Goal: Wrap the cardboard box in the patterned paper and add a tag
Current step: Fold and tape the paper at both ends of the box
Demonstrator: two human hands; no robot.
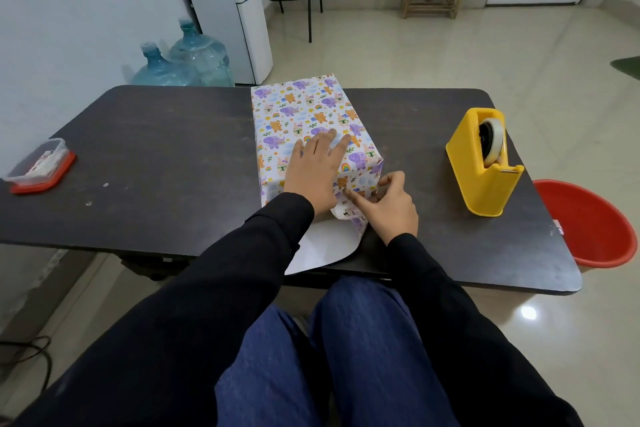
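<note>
A box covered in patterned paper [304,114] with elephants, bears and rainbows lies lengthwise in the middle of the dark table [166,156]. My left hand [317,166] rests flat on its top near the front end, fingers straight. My right hand [389,206] is at the box's near right corner, index finger pressing a paper fold inward while the thumb and other fingers pinch the flap. A loose white-backed paper flap [325,246] sticks out toward me over the table's front edge.
A yellow tape dispenser [485,166] stands on the table to the right. A small clear container with a red lid [40,166] sits at the far left. A red bucket [592,222] is on the floor to the right; water bottles [187,59] stand behind the table.
</note>
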